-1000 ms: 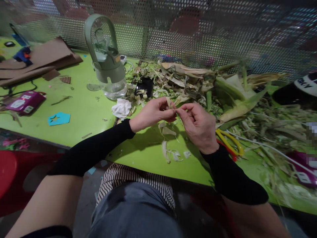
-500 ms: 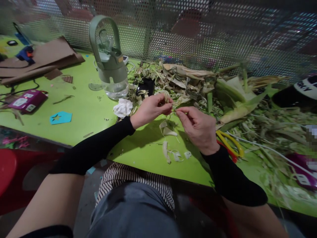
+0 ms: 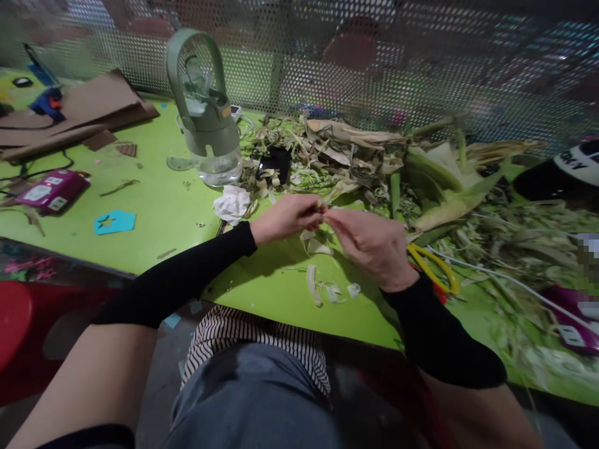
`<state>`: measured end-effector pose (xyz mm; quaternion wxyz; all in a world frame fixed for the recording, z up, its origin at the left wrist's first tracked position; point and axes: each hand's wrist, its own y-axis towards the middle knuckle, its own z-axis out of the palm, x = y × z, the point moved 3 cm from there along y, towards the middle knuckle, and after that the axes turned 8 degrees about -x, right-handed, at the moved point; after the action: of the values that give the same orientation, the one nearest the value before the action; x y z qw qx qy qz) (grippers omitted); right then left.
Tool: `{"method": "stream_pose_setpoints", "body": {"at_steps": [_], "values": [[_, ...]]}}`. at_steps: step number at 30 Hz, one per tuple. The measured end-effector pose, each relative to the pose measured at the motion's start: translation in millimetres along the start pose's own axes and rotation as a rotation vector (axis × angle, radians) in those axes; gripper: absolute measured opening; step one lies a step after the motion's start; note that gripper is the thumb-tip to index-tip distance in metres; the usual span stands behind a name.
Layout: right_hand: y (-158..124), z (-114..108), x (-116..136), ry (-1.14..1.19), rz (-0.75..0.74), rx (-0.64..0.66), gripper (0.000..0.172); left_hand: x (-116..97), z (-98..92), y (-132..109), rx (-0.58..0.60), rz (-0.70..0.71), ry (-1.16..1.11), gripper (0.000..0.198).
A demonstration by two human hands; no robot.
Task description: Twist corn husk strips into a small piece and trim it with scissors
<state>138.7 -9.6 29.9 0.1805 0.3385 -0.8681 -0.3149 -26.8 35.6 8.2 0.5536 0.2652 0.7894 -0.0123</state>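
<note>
Over the green table, my left hand (image 3: 292, 216) and my right hand (image 3: 372, 243) meet at the fingertips, both pinched closed. Between them is a thin strip of corn husk, mostly hidden by the fingers. Below the hands lie a few pale husk scraps (image 3: 312, 287) and a small white curl (image 3: 354, 290). Behind them spreads a heap of dry and shredded husks (image 3: 337, 149). A large green corn husk (image 3: 440, 187) rests to the right. Scissors with a yellow handle (image 3: 442, 271) lie beside my right wrist, partly covered by it.
A green-lidded water bottle (image 3: 218, 146) stands back left, with a crumpled tissue (image 3: 233, 204) before it. Brown cardboard (image 3: 84, 109), a purple power strip (image 3: 53, 190) and a blue paper cutout (image 3: 115, 222) lie further left. A white cable (image 3: 505, 274) crosses the right side. A perforated panel (image 3: 304, 75) borders the back.
My left hand has dropped slightly and turned its back upward. My right hand has rolled over and closed in, so the fingertips now meet and the strip is less visible.
</note>
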Motion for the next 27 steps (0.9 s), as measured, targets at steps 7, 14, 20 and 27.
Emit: {"method": "stream_pose_setpoints", "body": {"at_steps": [7,14,20,27], "values": [[5.6,-7.8,-24.4,0.221,0.384,-0.071,0.022,-17.8,12.6,-12.1,0.139,-0.037,-0.292,0.022],[4.0,7.0,-27.1,0.462,0.449,0.045,0.029,-21.8,10.3,-10.7,0.198,-0.078,-0.556,0.01],[3.2,5.9,-29.2,0.671,0.567,-0.129,0.035,-12.1,1.1,-3.3,-0.055,-0.201,-0.745,0.004],[3.3,7.7,-15.4,1.077,0.677,0.018,0.038,-7.2,7.0,-4.0,0.01,-0.261,-0.749,0.005]]}}
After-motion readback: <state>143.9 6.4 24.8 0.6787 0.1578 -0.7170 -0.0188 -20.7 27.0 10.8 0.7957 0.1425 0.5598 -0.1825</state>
